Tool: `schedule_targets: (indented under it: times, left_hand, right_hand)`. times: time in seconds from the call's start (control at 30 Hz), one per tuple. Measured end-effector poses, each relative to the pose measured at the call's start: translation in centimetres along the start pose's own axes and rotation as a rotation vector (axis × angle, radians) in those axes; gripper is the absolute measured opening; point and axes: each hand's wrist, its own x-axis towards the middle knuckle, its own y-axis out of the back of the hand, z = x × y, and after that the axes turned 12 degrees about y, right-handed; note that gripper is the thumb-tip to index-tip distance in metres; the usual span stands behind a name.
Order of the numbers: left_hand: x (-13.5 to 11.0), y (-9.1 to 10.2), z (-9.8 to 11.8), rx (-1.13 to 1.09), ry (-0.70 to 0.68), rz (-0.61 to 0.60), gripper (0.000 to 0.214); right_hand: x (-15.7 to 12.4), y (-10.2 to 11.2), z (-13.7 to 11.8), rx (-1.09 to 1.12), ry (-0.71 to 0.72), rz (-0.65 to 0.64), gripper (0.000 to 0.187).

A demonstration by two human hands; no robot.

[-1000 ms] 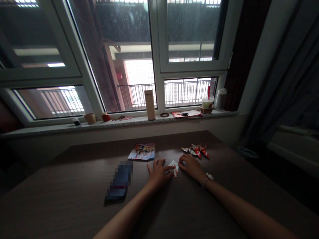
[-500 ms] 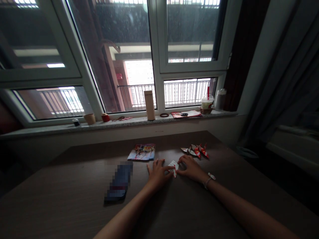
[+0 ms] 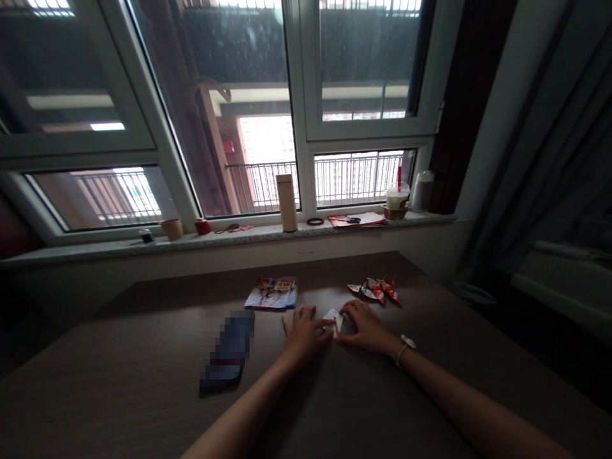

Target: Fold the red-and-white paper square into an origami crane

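Head camera, looking forward and down: two bare hands meet over a small folded piece of paper (image 3: 333, 314), white with orange-red marks, lying near the middle of a dark brown worktop (image 3: 143, 338). The left hand (image 3: 303, 335) is palm down with its fingers spread, the forefinger reaching onto the paper from its left side. The right hand (image 3: 368, 326) curves at the paper's right edge, thumb and forefinger apart, the thumb by the lower corner; a pale band (image 3: 406, 342) circles that wrist.

The paper looks very light and thin, probably stiffer along its folds, easy to slide or crumple under a heavy touch. It seems best steadied by a flat fingertip near its middle and taken at the edges or corners with a light pinch.

Just beyond the right hand sits a cluster of red-and-white folded paper shapes (image 3: 381, 291). Beyond the left hand lies a colourful printed packet (image 3: 272, 293), and to its near left a dark blue object (image 3: 229, 350), too pixelated to identify. A stone windowsill (image 3: 248, 238) behind carries a tall tan flask (image 3: 287, 204) and a cup with a red straw (image 3: 396, 196).
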Motion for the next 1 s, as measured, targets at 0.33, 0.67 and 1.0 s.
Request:
schedule_targets:
  times: [0.33, 0.67, 1.0]
  left_hand:
    - [0.08, -0.26, -0.23, -0.018, -0.008, 0.012, 0.037]
    - [0.09, -0.44, -0.28, -0.043, 0.006, 0.045, 0.04]
    - [-0.14, -0.05, -0.12, -0.057, 0.001, 0.027, 0.035]
  right_hand:
    - [-0.17, 0.18, -0.03, -0.051, 0.038, 0.007, 0.036]
    - [0.1, -0.21, 0.28, -0.084, 0.028, 0.047, 0.026]
    - [0.14, -0.43, 0.55, -0.103, 0.043, 0.031, 0.03]
